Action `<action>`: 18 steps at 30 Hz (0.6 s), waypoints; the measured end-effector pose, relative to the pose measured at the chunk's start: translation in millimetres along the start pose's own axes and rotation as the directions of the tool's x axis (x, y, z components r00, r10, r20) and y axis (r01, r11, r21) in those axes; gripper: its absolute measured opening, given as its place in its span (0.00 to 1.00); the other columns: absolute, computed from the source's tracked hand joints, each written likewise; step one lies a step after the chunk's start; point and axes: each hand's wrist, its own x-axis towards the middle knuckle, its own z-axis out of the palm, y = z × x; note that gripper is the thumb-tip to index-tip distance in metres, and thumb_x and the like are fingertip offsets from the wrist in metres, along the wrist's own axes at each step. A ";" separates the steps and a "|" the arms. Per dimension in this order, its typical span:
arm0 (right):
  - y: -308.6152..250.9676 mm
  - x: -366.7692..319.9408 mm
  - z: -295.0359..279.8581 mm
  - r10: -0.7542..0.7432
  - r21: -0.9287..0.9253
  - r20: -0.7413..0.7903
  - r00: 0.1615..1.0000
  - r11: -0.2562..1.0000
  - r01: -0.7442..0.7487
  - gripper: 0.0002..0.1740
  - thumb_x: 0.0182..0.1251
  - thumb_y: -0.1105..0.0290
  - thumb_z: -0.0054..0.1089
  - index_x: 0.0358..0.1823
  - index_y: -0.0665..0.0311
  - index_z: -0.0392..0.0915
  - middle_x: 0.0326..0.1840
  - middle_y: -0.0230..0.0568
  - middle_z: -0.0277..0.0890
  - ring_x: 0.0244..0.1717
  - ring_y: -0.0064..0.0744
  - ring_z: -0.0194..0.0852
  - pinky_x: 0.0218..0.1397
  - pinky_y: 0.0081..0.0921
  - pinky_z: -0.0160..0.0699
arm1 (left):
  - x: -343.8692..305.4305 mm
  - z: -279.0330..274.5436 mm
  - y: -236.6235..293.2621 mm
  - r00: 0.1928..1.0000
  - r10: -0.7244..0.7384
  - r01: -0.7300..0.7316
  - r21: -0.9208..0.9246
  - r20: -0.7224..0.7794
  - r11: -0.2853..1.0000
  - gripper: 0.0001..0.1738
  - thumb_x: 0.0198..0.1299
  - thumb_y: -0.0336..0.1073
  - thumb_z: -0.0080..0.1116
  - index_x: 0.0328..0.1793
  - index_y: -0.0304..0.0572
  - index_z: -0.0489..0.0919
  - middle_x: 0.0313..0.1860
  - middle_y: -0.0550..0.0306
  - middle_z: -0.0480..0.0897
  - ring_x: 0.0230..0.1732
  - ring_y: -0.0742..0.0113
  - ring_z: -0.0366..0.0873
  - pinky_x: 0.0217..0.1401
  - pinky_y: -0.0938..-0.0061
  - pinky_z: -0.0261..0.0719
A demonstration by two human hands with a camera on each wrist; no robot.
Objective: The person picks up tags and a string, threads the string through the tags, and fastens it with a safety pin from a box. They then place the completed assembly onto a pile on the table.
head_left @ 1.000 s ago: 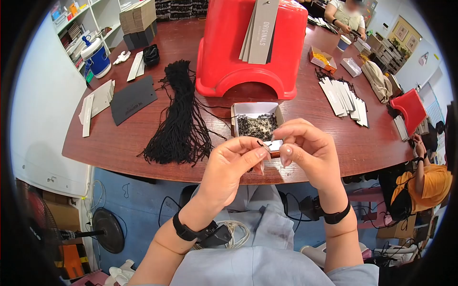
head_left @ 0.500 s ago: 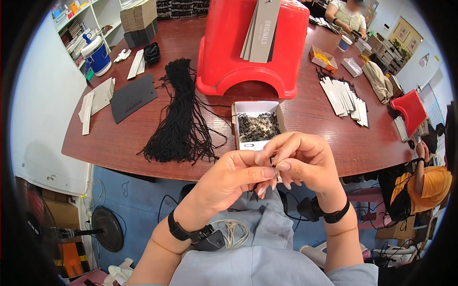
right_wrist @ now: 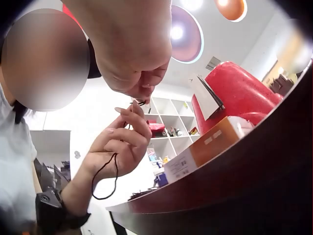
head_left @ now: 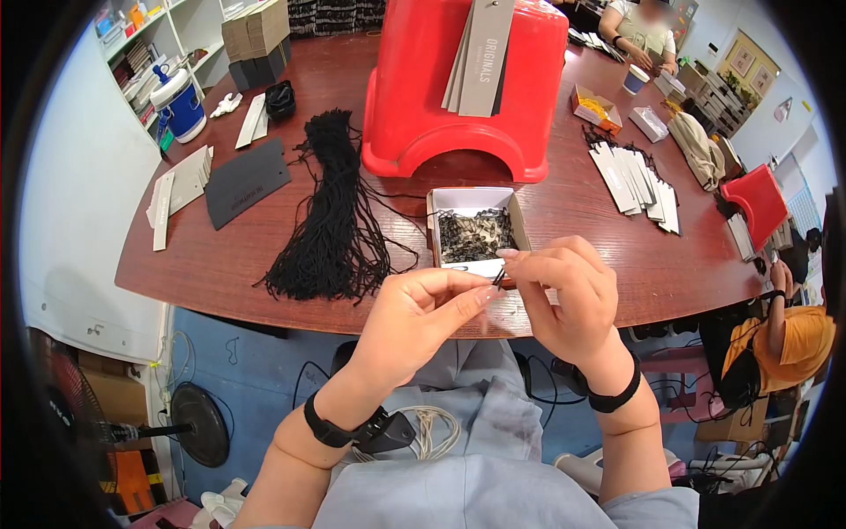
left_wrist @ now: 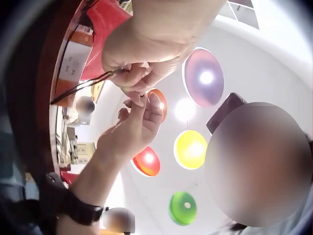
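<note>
My left hand (head_left: 410,322) pinches a thin black cord between thumb and fingers, in front of the small box. A loop of the black cord (right_wrist: 117,178) hangs from this hand in the right wrist view. Close against it, my right hand (head_left: 573,295) has its fingers curled, with thumb and index fingertip together at a short dark piece of the cord. The fingertips of both hands nearly meet there. An open cardboard box (head_left: 523,227) just beyond the hands holds a heap of small black pins (head_left: 476,234).
A bundle of black cords (head_left: 330,212) lies left of the box. Behind it stands a red plastic stool (head_left: 405,115) with grey tags (head_left: 485,66) hanging on it. Dark card (head_left: 247,185) lies at left; strung white tags (head_left: 630,181) lie at right. Other people sit around the table.
The hands met closely half a second ago; now the right hand has shifted slightly right and up, its fingers more curled. The dark cord end shows between the fingertips.
</note>
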 end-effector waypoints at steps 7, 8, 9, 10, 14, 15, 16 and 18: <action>-8.9 -2.6 -5.4 0.253 0.270 0.002 0.968 0.932 -0.244 0.11 0.42 0.85 0.58 0.29 0.65 0.70 0.23 0.35 0.71 0.20 0.23 0.67 0.21 0.15 0.65 | -2.3 0.0 7.7 0.985 0.165 -0.122 0.468 -0.054 0.875 0.11 0.52 0.24 0.53 0.42 0.28 0.73 0.33 0.59 0.77 0.33 0.81 0.72 0.36 0.87 0.72; -11.4 -4.1 -5.1 0.376 0.426 0.027 0.926 0.834 -0.351 0.11 0.45 0.84 0.58 0.29 0.65 0.70 0.24 0.34 0.71 0.21 0.19 0.67 0.22 0.13 0.65 | -0.4 1.3 7.9 0.991 0.129 -0.134 0.195 0.035 0.972 0.11 0.52 0.24 0.53 0.42 0.28 0.73 0.33 0.59 0.77 0.33 0.81 0.72 0.36 0.87 0.72; -12.2 -5.2 -5.6 0.377 0.426 0.026 0.926 0.833 -0.352 0.11 0.45 0.84 0.58 0.29 0.65 0.70 0.24 0.34 0.71 0.21 0.19 0.67 0.22 0.13 0.65 | 0.4 2.2 7.9 0.985 0.119 -0.107 -0.093 0.129 0.990 0.11 0.52 0.24 0.52 0.42 0.28 0.73 0.33 0.58 0.77 0.33 0.81 0.72 0.36 0.87 0.72; -12.3 -6.0 -5.9 0.418 0.467 0.056 0.907 0.792 -0.394 0.11 0.46 0.84 0.58 0.31 0.65 0.69 0.25 0.32 0.72 0.23 0.16 0.67 0.23 0.12 0.65 | 0.9 1.3 6.6 0.984 0.118 -0.107 -0.092 0.130 0.990 0.11 0.52 0.24 0.52 0.42 0.28 0.73 0.33 0.58 0.77 0.33 0.81 0.72 0.36 0.87 0.72; -8.7 -10.2 -5.7 0.479 0.596 0.116 0.870 0.667 -0.447 0.13 0.49 0.84 0.57 0.35 0.66 0.67 0.28 0.32 0.73 0.25 0.12 0.67 0.26 0.10 0.66 | 4.0 -1.9 2.3 0.988 -0.046 0.073 -0.183 0.147 0.980 0.10 0.52 0.24 0.52 0.42 0.28 0.73 0.32 0.57 0.77 0.33 0.80 0.73 0.37 0.86 0.73; -8.6 -10.7 -5.3 0.480 0.596 0.116 0.870 0.667 -0.447 0.13 0.49 0.84 0.57 0.35 0.66 0.67 0.28 0.32 0.73 0.25 0.12 0.67 0.26 0.10 0.66 | 4.3 -1.6 2.1 0.981 -0.069 0.103 -0.187 0.183 0.977 0.10 0.52 0.24 0.52 0.42 0.28 0.73 0.32 0.57 0.77 0.33 0.79 0.74 0.37 0.86 0.73; -8.7 -11.1 -4.8 0.475 0.605 0.112 0.873 0.665 -0.439 0.13 0.49 0.84 0.56 0.36 0.66 0.66 0.28 0.32 0.73 0.25 0.12 0.67 0.26 0.10 0.66 | 4.2 -0.6 2.4 0.981 -0.069 0.104 -0.187 0.183 0.977 0.10 0.52 0.24 0.52 0.42 0.28 0.73 0.32 0.57 0.77 0.33 0.79 0.74 0.37 0.86 0.73; -8.8 -11.7 -4.7 0.471 0.614 0.108 0.876 0.661 -0.431 0.13 0.49 0.84 0.56 0.37 0.66 0.66 0.29 0.33 0.73 0.25 0.12 0.67 0.26 0.10 0.66 | 3.4 2.7 4.0 0.983 -0.083 0.110 -0.168 0.162 0.980 0.10 0.52 0.24 0.53 0.41 0.27 0.74 0.32 0.56 0.78 0.33 0.78 0.74 0.37 0.85 0.74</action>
